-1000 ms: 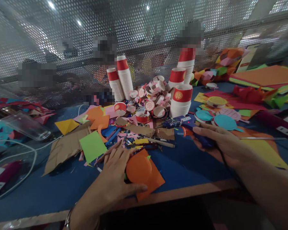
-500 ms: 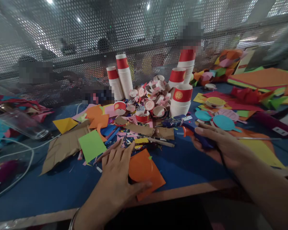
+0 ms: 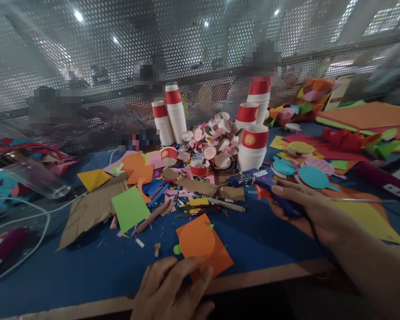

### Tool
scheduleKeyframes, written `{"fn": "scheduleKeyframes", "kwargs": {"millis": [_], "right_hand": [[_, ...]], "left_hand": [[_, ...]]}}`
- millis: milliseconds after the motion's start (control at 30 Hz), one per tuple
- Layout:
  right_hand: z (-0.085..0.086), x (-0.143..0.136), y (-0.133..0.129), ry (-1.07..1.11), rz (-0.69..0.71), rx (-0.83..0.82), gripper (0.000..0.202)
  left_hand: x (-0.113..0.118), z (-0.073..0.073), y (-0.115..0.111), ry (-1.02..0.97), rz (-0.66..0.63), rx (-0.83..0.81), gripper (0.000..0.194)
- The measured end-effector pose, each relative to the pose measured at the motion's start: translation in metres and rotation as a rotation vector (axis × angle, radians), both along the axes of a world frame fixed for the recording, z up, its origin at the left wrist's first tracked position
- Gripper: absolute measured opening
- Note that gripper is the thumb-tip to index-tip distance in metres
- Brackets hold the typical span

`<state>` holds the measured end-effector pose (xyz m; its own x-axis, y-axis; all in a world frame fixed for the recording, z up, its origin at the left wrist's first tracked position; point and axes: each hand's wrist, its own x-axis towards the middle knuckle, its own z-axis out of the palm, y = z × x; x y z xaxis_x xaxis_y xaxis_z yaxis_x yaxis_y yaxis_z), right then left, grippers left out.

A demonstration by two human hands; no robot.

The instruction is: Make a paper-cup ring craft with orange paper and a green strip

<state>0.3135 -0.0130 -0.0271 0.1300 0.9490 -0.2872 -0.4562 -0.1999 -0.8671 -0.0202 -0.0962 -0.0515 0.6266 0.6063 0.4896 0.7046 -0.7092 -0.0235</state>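
Note:
My right hand (image 3: 315,211) is wrapped around a blue hot glue gun (image 3: 275,189) with an orange trigger, its nozzle pointing left over the table. A small red light shows on the gun's body. At the front edge, my left hand (image 3: 175,289) has its fingers bent, thumb and forefinger closed at the near corner of an orange paper square (image 3: 222,255). An orange paper disc (image 3: 197,240) lies on that square. The fingers cover the near corner. Green scraps peek out beside the square.
Stacked paper cups (image 3: 252,149) flank a heap of cut cup pieces (image 3: 220,138). Scissors (image 3: 200,210), a green sheet (image 3: 130,209) and cardboard (image 3: 90,213) lie nearby. Turquoise-topped cup pieces (image 3: 312,177) sit behind the gun. A white cable (image 3: 42,242) loops at left.
My left hand has drawn back toward the front edge, from flat and spread beside the orange square to bent fingers at its near corner. My right hand still holds the glue gun.

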Motion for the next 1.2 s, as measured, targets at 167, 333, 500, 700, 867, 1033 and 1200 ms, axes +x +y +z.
{"fn": "scheduleKeyframes", "kwargs": {"millis": [167, 333, 500, 700, 867, 1033, 1200], "right_hand": [[0.004, -0.002, -0.002, -0.018, 0.025, 0.006, 0.043], [0.006, -0.003, -0.003, -0.037, 0.032, -0.004, 0.046], [0.007, -0.002, -0.004, -0.068, 0.056, 0.009, 0.046], [0.005, -0.002, -0.003, -0.055, 0.054, 0.007, 0.046], [0.004, -0.006, -0.001, -0.06, 0.037, -0.014, 0.045], [0.0, -0.004, 0.001, -0.084, 0.058, 0.0, 0.037], [-0.003, -0.003, 0.003, -0.089, 0.019, -0.012, 0.04]], "left_hand": [[-0.001, -0.014, -0.012, -0.09, 0.1, -0.004, 0.028], [-0.002, -0.006, -0.011, -0.142, 0.079, -0.089, 0.034], [-0.021, 0.005, -0.001, -0.107, -0.008, -0.116, 0.029], [-0.05, 0.01, 0.001, 0.046, -0.073, -0.102, 0.032], [-0.037, 0.013, 0.001, -0.049, -0.084, -0.088, 0.035], [-0.021, 0.018, 0.01, -0.052, -0.111, -0.149, 0.019], [-0.015, 0.02, 0.017, -0.007, -0.135, -0.079, 0.014]]}}
